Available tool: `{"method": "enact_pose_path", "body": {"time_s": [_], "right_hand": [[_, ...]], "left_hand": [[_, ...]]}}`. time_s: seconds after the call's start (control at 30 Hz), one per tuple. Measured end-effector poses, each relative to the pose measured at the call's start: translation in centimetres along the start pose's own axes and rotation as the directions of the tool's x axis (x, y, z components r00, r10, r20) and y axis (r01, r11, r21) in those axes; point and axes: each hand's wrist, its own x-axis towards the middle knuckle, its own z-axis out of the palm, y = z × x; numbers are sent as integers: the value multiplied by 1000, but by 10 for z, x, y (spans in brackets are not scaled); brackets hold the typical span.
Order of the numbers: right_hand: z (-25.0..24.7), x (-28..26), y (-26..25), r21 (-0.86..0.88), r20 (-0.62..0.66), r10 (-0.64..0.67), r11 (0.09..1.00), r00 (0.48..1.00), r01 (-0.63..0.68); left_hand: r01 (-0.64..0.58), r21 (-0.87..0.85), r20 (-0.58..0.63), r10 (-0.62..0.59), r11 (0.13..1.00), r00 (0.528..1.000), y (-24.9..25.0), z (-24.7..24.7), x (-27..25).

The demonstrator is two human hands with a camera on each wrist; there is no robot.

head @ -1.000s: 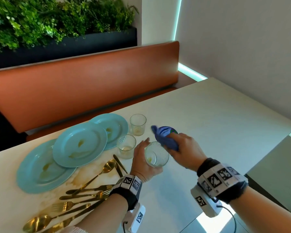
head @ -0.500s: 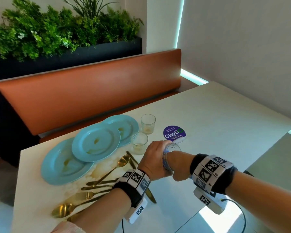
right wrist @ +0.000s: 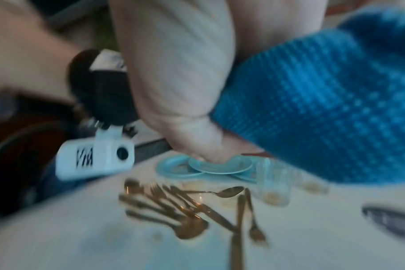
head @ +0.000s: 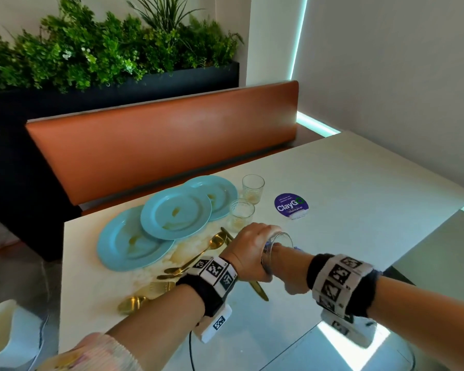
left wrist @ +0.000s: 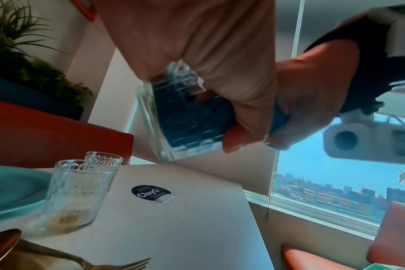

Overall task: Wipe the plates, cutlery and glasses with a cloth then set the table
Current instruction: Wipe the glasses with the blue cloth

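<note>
The glass (left wrist: 185,117) is held tipped on its side above the near middle of the desk (head: 359,188), gripped round its wall by the left hand (head: 248,250). Only the left wrist view lets you see into it: the blue cloth (left wrist: 192,118) is stuffed inside, filling it to the base. From the head view just the rim and a scrap of blue show. The right hand (head: 287,269) reaches into the mouth of the glass, its fingers curled on the cloth, and the blurred right wrist view shows the cloth's knitted weave bunched against the palm. Both wrists are raised off the desk and meet in front of the person, backs of the hands up. Two more glasses (head: 243,214) stand upright to the far left of the held one, both smeared at the bottom. Beyond them lie three light blue plates (head: 176,215), overlapping and stained. A heap of gold cutlery (head: 193,259) is spread on the near left, too tangled to count. A round purple sticker (head: 289,206) sits on the desk, to the right of the glasses.
</note>
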Motion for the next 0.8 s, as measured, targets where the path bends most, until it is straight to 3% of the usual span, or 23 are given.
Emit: {"method": "enact_pose_path", "body": {"time_s": [0.03, 0.07, 0.1, 0.13, 0.17, 0.2, 0.23, 0.3, 0.33, 0.4, 0.47, 0.53, 0.6, 0.63, 0.73, 0.8], "right_hand": [[1, 1, -2, 240, -38, 40, 970, 998, -30], [0, -1, -5, 526, -57, 66, 850, 996, -26], [-4, -5, -9, 759, -93, 71, 651, 993, 25], [-8, -6, -11, 888, -117, 104, 456, 988, 57], [-9, -4, -14, 923, -115, 102, 378, 988, 69], [-12, -5, -17, 893, -127, 102, 446, 987, 69], [-13, -4, -22, 794, -72, 72, 608, 995, 14], [-15, 4, -31, 390, 48, 69, 917, 996, -82], [-19, 5, -32, 222, 55, 85, 970, 995, -95], [-23, 13, -30, 237, 78, 76, 967, 994, -92], [-26, 17, -31, 469, 89, 77, 876, 993, -110], [-25, 19, -33, 721, -40, 83, 692, 996, -29], [-24, 19, -35, 777, -140, 99, 627, 985, 47], [-22, 19, -36, 713, -163, 70, 698, 984, 69], [-21, 18, -47, 306, 16, 0, 952, 1000, -5], [-16, 22, -49, 118, 106, 11, 993, 994, -23]], "left_hand": [[-38, 30, -33, 39, 999, 999, -1, 1, -5], [-71, 61, -103, 77, 996, 992, -3, 3, -10], [-94, 77, -180, 106, 993, 978, -6, 5, -15], [-108, 81, -222, 124, 991, 967, -9, 6, -18], [-128, 101, -236, 149, 987, 960, -12, 5, -20], [-138, 111, -208, 159, 984, 965, -12, 1, -21], [-123, 97, -165, 137, 988, 977, -12, -5, -22], [11, 11, -62, -10, 1000, 998, -11, -13, -25], [68, -15, -43, -68, 998, 997, -11, -13, -26], [114, -76, -77, -119, 991, 990, -13, -11, -30], [103, -43, -163, -108, 994, 981, -13, -11, -36], [65, 72, -264, -44, 995, 964, -21, -8, -38], [13, 144, -276, 28, 990, 961, -26, -12, -39], [-1, 136, -232, 33, 991, 972, -27, -15, -39], [116, -29, -62, -117, 993, 991, -27, -22, -42], [147, -19, -9, -147, 989, 989, -26, -20, -42]]}}
